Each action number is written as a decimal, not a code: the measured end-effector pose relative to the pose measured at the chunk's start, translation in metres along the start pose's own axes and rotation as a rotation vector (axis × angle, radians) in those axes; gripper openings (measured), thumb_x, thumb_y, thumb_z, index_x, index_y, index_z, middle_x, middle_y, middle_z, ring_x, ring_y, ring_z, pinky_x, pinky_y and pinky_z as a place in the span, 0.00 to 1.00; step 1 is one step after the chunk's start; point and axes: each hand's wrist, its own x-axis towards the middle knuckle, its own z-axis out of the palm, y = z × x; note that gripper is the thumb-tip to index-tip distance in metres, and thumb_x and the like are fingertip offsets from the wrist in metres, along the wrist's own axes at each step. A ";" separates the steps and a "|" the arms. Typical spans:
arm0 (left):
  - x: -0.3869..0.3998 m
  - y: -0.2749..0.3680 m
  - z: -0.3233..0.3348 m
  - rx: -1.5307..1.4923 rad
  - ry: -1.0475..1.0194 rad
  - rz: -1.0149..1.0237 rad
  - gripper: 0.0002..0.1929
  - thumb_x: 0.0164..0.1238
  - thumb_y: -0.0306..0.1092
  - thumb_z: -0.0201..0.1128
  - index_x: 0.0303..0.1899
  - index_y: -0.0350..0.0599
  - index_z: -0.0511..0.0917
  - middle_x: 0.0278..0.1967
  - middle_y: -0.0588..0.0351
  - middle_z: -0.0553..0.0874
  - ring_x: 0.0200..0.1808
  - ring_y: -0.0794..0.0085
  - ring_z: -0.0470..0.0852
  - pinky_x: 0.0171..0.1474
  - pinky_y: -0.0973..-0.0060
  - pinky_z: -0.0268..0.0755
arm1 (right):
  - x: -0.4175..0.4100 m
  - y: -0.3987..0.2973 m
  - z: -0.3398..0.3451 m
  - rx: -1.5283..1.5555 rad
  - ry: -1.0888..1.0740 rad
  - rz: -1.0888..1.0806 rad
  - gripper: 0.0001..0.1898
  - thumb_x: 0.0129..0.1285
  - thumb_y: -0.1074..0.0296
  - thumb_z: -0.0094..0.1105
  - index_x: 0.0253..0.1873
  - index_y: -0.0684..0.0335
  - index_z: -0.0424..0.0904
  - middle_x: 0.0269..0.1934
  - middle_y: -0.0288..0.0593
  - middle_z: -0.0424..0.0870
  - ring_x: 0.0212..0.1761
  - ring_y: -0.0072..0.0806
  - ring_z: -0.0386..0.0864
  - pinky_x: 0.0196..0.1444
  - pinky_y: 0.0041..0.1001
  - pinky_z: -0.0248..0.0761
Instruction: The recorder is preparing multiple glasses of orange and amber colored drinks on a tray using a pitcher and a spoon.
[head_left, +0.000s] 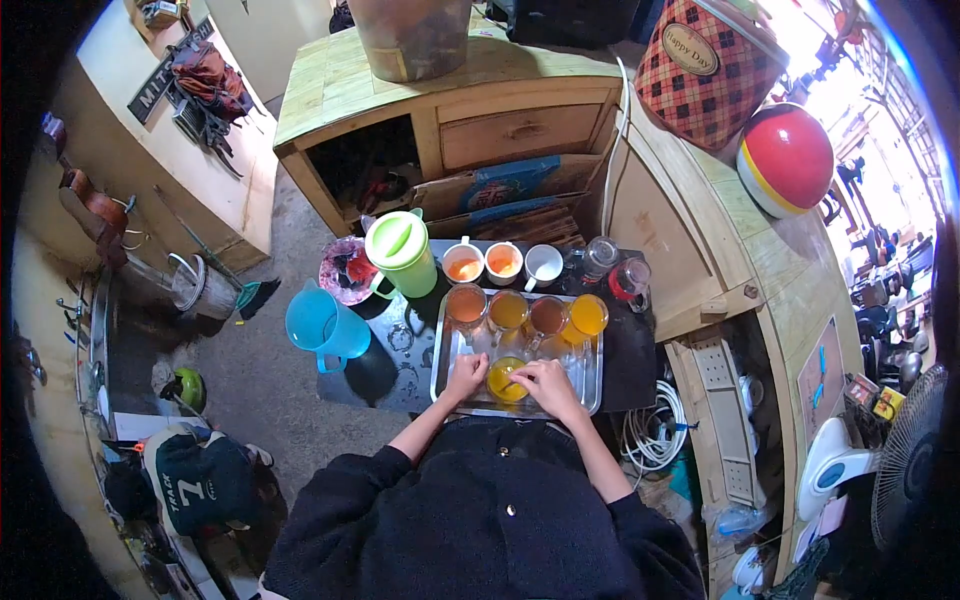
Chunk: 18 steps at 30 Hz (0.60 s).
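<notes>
A metal tray (442, 375) lies on a dark table before me. On its near part stands a glass of yellow drink (501, 386); my right hand (546, 384) reaches over its rim with the fingers closed around a thin thing, perhaps a spoon. My left hand (468, 373) is curled just left of that glass; whether it grips anything is hidden. Along the tray's far side stand a glass of orange-brown drink (466, 304), a glass of amber drink (508, 309), a glass of reddish-brown drink (548, 315) and a glass of bright orange-yellow drink (586, 315).
Behind the tray are several cups, among them a white mug (543, 265), and a clear glass (601, 259). To the left stand a green lidded pitcher (405, 259) and a blue pitcher (327, 324). A wooden cabinet (517, 135) rises beyond; coiled white cable (660, 431) hangs at right.
</notes>
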 end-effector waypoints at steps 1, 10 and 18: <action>-0.001 -0.002 0.000 0.000 0.002 -0.002 0.21 0.65 0.36 0.51 0.16 0.31 0.69 0.12 0.40 0.69 0.10 0.61 0.69 0.18 0.64 0.56 | 0.001 -0.002 -0.003 0.021 -0.018 0.013 0.10 0.57 0.62 0.57 0.35 0.61 0.83 0.30 0.43 0.82 0.34 0.35 0.77 0.39 0.30 0.61; 0.001 0.004 -0.002 -0.003 -0.003 0.036 0.21 0.64 0.36 0.51 0.15 0.32 0.70 0.11 0.40 0.69 0.10 0.60 0.70 0.18 0.64 0.57 | 0.003 0.004 0.002 -0.026 0.060 -0.018 0.09 0.57 0.62 0.58 0.35 0.61 0.83 0.31 0.42 0.83 0.33 0.34 0.77 0.38 0.31 0.62; 0.002 0.011 -0.004 0.011 -0.019 0.017 0.20 0.64 0.36 0.50 0.15 0.32 0.71 0.12 0.40 0.72 0.12 0.57 0.73 0.19 0.63 0.60 | 0.004 0.012 0.005 0.038 0.153 0.064 0.12 0.59 0.58 0.55 0.37 0.60 0.83 0.32 0.42 0.82 0.35 0.35 0.77 0.42 0.32 0.59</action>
